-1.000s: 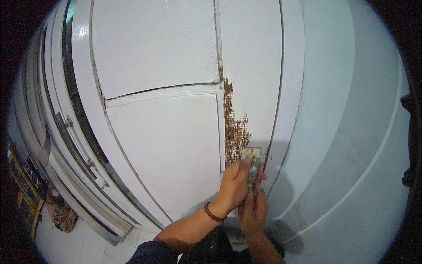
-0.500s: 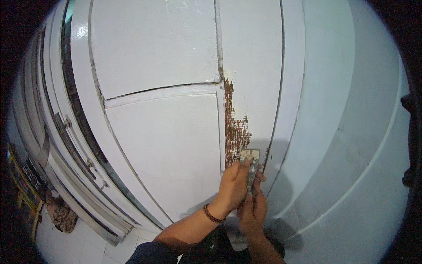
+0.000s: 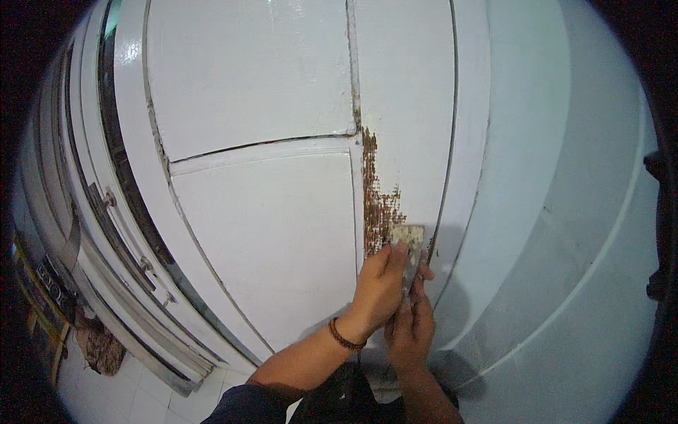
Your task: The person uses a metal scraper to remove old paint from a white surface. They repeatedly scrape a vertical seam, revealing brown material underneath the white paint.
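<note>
Since the left hand (image 3: 380, 284) grips the flat scraper (image 3: 414, 256) high and the right hand (image 3: 409, 333) clasps its handle below, the blade (image 3: 408, 232) is likely steadied at two points. It lies just above the left hand, beside a brown patch (image 3: 378, 205) on the white door (image 3: 282, 219).

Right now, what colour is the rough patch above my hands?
The rough patch is brown, flecked white; head view shows it best.
</note>
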A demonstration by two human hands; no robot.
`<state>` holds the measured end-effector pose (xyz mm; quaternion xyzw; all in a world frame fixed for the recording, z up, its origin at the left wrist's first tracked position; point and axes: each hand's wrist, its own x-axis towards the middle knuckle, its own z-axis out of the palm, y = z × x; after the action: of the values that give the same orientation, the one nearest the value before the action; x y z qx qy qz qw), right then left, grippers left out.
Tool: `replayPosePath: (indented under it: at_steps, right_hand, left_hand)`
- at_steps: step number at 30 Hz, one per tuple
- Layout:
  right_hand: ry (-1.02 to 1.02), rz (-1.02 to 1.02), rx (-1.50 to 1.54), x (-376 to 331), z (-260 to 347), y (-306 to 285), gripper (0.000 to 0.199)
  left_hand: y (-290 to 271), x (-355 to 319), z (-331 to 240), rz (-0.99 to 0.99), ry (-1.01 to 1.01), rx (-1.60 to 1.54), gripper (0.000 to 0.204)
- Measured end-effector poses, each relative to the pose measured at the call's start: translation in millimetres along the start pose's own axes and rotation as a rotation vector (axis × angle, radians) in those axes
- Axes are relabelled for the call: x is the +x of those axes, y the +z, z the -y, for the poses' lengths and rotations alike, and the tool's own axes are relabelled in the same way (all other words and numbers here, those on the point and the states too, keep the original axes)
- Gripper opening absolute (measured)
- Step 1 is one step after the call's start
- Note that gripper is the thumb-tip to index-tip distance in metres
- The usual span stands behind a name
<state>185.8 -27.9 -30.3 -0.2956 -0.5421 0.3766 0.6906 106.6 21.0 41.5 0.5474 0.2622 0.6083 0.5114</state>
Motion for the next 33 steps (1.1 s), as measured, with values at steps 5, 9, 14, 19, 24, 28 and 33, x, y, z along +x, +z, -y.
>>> replayPosePath:
  at_steps: [5,9,14,19,24,28,33]
  right_hand:
    - [0.009,0.01,0.014,3.3,11.1,4.3,0.048]
    - [0.008,-0.017,0.025,13.0,17.3,4.5,0.05]
    - [-0.008,0.032,-0.003,16.2,20.2,5.6,0.054]
    - [-0.011,0.027,-0.02,16.4,22.6,6.9,0.054]
    - [-0.003,0.019,0.031,17.9,25.9,10.5,0.054]
    - [-0.002,0.013,-0.002,17.0,26.6,9.7,0.054]
    - [-0.026,0.001,0.021,13.7,22.9,11.6,0.054]
  left_hand:
    - [1.7,0.4,-4.6,-0.016,-0.035,0.049,0.039]
    - [5.2,9.3,-12.6,0.01,0.13,0.13,0.04]
    - [6.3,7.2,-21.4,-0.017,-0.014,0.045,0.04]
    - [6.5,9.4,-23.9,-0.003,-0.007,0.071,0.039]
    - [7.5,9.4,-24.1,-0.017,-0.035,0.017,0.039]
    - [6.5,11.1,-25.4,0.025,-0.01,0.028,0.039]
    - [4.5,7.3,-23.5,0.039,0.022,-0.008,0.039]
